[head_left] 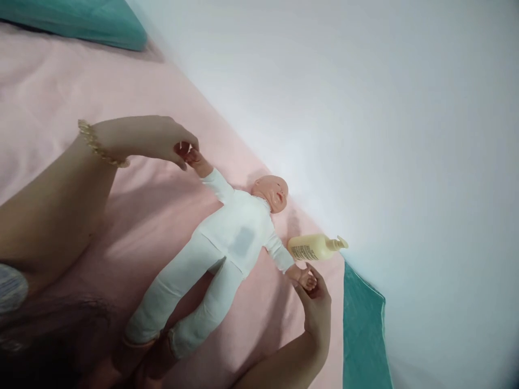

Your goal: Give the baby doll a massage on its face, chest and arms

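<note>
A baby doll point(233, 229) in white clothes lies on its back with its arms spread out to both sides. Its bare head is turned to one side, and a grey patch shows on its belly. My left hand point(162, 139), with a beaded bracelet at the wrist, pinches one of the doll's hands point(194, 158) between thumb and fingers. On the other side my right hand point(319, 305) grips the doll's other hand point(306, 280). The doll's feet fade into shadow at the lower left.
A pale yellow pump bottle point(310, 247) is beside the doll's arm, near my right hand. Under everything spreads a pink sheet point(101, 81) along a white wall point(365, 135). Teal fabric point(363, 324) shows at the lower right, and a teal cushion point(89, 24) at the upper left.
</note>
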A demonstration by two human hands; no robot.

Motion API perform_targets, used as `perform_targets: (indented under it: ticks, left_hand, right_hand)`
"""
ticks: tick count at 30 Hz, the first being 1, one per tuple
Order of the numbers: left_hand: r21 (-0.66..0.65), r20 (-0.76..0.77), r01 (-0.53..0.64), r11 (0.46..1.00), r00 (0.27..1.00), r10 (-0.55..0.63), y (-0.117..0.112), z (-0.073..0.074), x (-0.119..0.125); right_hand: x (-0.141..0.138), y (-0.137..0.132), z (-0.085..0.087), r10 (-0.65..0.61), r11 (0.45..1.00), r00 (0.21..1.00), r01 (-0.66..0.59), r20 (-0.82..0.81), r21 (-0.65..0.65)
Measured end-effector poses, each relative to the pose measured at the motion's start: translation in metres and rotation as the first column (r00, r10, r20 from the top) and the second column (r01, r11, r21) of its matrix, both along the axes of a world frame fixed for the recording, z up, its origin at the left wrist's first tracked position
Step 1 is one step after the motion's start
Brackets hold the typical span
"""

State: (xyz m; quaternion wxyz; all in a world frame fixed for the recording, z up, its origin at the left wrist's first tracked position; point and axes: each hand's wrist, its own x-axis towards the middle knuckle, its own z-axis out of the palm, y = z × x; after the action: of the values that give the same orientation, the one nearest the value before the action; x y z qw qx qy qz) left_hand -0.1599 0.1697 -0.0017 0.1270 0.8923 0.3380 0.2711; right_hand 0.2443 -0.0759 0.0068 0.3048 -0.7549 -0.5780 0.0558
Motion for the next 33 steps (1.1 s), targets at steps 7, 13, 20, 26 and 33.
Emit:
perform_targets:
  ticks: [7, 13, 20, 26, 33]
  left_hand:
    - [-0.215, 0.222, 0.286, 0.934, 0.946, -0.238, -0.046, 0.036, 0.059]
    - [-0.262, 0.123, 0.555, 0.79, 0.831, -0.543, -0.074, 0.015, 0.113]
    - [-0.19, 0.075, 0.574, 0.796, 0.817, -0.571, -0.083, -0.006, 0.13]
    - [-0.197, 0.034, 0.561, 0.804, 0.823, -0.566, -0.083, -0.007, 0.13]
    - [-0.203, 0.065, 0.561, 0.803, 0.826, -0.56, -0.077, 0.006, 0.119]
  right_hand:
    - [-0.012, 0.006, -0.007, 0.164, 0.977, 0.982, -0.148, -0.091, 0.155]
    - [-0.05, 0.011, -0.016, 0.396, 0.9, 0.905, -0.351, -0.152, 0.259]
    - [-0.061, 0.014, -0.02, 0.507, 0.82, 0.862, -0.485, 0.006, 0.303]
    - [-0.067, 0.013, -0.02, 0.493, 0.814, 0.859, -0.511, 0.137, 0.275]
    - [-0.055, 0.006, -0.021, 0.365, 0.885, 0.928, -0.373, 0.082, 0.28]
